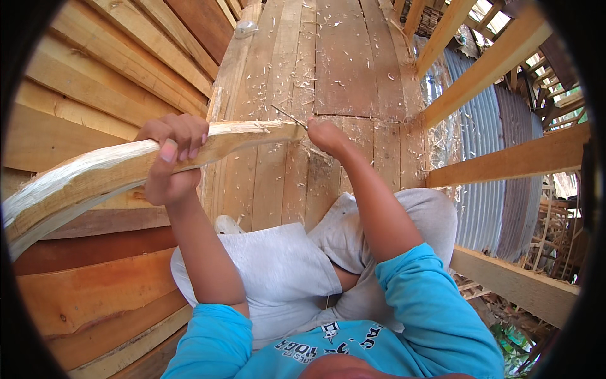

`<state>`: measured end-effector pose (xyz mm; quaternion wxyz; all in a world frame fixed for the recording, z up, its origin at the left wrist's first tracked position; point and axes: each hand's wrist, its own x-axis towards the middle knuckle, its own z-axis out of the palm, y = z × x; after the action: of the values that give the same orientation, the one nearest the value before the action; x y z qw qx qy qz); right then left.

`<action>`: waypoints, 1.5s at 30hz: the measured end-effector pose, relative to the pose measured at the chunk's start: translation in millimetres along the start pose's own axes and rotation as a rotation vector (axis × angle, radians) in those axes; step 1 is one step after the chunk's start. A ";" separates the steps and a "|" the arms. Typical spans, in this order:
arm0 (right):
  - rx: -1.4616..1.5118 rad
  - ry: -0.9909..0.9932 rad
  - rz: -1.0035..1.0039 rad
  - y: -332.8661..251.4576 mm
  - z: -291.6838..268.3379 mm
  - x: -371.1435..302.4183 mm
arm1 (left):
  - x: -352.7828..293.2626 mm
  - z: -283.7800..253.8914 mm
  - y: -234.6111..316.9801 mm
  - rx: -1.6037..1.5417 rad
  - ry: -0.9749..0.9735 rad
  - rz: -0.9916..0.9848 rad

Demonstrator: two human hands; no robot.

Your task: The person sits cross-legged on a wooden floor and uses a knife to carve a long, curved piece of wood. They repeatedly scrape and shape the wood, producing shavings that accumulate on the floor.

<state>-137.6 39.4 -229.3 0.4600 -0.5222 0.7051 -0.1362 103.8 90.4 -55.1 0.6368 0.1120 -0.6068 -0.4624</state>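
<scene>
A long curved piece of pale wood [237, 140] reaches from the left rim to the middle of the view, its upper face freshly cut and whitish. My left hand [172, 155] is wrapped round it, thumb on top. At the wood's thinner right end, my right hand [326, 137] is closed on a knife [289, 116]. The thin dark blade points up and left from my fist, across or just beyond the wood's tip; whether it touches the wood I cannot tell. My fingers hide the handle.
Wood shavings lie over the plank floor [344, 69]. Stacked boards [95, 82] line the left side. At the right stand timber rails [505, 155], with corrugated metal sheets [473, 208] beyond them. A small clear object [246, 29] sits at the far left of the floor.
</scene>
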 end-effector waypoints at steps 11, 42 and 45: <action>-0.039 0.161 -0.018 -36.6 15.6 -26.1 | -1.6 -1.2 -12.5 0.042 0.106 0.017; 0.001 0.178 -0.033 -37.0 13.9 -19.3 | -1.8 10.2 -14.5 -0.075 0.049 0.003; 0.010 0.195 -0.042 -29.3 16.2 -20.3 | -2.3 17.8 -18.2 -0.043 0.101 -0.008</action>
<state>-106.2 49.3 -208.0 0.3890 -0.5188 0.7347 -0.1995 80.3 89.6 -65.1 0.6670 0.1239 -0.5635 -0.4714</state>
